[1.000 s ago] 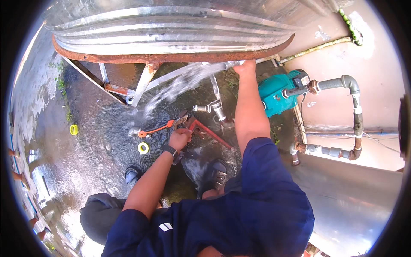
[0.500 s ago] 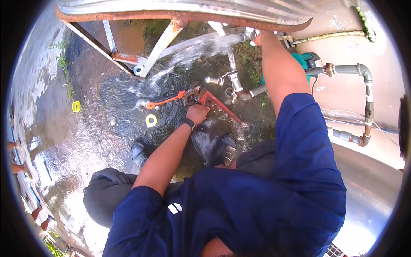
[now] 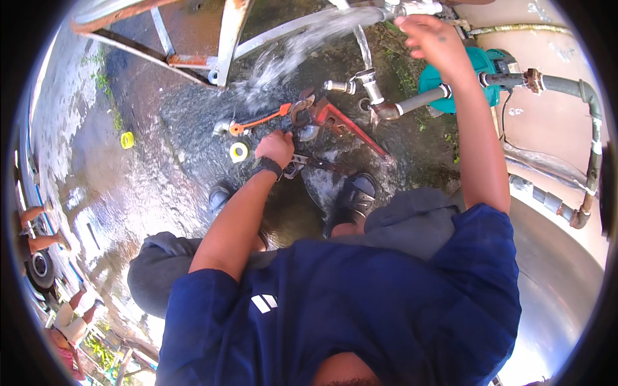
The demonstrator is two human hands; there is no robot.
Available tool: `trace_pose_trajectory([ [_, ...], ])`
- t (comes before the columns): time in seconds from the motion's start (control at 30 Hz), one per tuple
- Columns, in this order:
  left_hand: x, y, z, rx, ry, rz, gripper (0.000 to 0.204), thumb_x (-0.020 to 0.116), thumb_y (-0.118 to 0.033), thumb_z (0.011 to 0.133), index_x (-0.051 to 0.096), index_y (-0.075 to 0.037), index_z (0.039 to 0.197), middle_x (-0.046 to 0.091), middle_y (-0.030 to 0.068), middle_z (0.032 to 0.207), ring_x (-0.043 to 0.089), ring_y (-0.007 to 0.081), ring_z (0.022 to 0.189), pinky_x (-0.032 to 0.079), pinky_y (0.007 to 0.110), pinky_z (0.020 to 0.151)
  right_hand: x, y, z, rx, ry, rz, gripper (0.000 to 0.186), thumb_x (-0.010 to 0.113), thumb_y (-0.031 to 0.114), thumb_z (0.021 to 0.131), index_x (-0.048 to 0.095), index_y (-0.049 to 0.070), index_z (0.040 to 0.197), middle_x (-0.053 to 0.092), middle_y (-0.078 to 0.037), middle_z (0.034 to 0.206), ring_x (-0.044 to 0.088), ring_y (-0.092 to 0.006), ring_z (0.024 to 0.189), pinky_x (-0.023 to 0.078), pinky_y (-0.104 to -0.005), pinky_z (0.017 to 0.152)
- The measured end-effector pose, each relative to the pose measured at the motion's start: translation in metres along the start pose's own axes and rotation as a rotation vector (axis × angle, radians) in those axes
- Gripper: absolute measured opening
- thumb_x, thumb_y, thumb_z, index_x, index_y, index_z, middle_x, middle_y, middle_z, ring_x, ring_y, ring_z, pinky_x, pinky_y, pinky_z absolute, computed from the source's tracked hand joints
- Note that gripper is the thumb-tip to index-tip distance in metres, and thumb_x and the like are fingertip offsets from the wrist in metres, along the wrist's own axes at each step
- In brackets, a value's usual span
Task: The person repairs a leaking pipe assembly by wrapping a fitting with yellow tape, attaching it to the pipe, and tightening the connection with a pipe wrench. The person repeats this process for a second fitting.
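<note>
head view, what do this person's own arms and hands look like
The left hand is ungloved, with a dark band around its wrist. The right hand is ungloved too, its wrist unadorned, with a small dark mark on the back. Navy short sleeves leave both forearms bare.

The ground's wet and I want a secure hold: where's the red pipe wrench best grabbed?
Probably grip the red pipe wrench mid-handle, coming from the person's right: its long, straight handle slants out that way, away from the other tools, while its head sits crowded near the orange-handled tool.
</note>
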State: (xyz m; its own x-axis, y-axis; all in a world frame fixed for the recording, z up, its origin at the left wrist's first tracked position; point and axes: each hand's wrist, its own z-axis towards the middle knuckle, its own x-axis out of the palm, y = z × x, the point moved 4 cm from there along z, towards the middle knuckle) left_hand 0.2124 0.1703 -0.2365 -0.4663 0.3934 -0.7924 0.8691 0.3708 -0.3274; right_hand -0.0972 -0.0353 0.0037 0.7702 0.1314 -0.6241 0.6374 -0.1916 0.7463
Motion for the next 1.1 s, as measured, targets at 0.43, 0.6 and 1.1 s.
trace_pose_trajectory([
  [0.43,0.031,-0.024,-0.042,0.558,0.136,0.538,0.059,0.067,-0.038,0.078,0.053,-0.006,0.125,0.055,0.0125,0.119,0.053,0.0325,0.116,0.044,0.049,0.093,0.223,-0.051,-0.165,-0.7,1.082,-0.633,0.033,0.069,0.026,0.078,0.071,-0.001,0.096,0.072,-0.021,0.09,0.072,-0.0376,0.085,0.058,-0.047,0.073],
  [0.6,0.017,-0.052,-0.048,0.618,0.117,0.618,0.057,0.07,-0.037,0.072,0.053,-0.003,0.114,0.055,0.0174,0.112,0.055,0.0354,0.109,0.044,0.048,0.093,0.258,-0.119,-0.171,-0.719,0.72,-0.545,0.033,0.068,0.026,0.08,0.068,0.001,0.1,0.07,-0.019,0.091,0.07,-0.0378,0.084,0.056,-0.0473,0.076],
  [1.1,-0.15,-0.032,0.031,0.622,0.057,0.175,0.067,0.069,-0.012,0.074,0.052,-0.006,0.138,0.063,0.0212,0.121,0.062,0.0384,0.114,0.05,0.046,0.096,0.198,-0.09,-0.108,-0.269,0.562,0.236,0.046,0.074,0.045,0.087,0.063,0.006,0.109,0.064,-0.006,0.091,0.064,-0.022,0.084,0.05,-0.0363,0.077],
])
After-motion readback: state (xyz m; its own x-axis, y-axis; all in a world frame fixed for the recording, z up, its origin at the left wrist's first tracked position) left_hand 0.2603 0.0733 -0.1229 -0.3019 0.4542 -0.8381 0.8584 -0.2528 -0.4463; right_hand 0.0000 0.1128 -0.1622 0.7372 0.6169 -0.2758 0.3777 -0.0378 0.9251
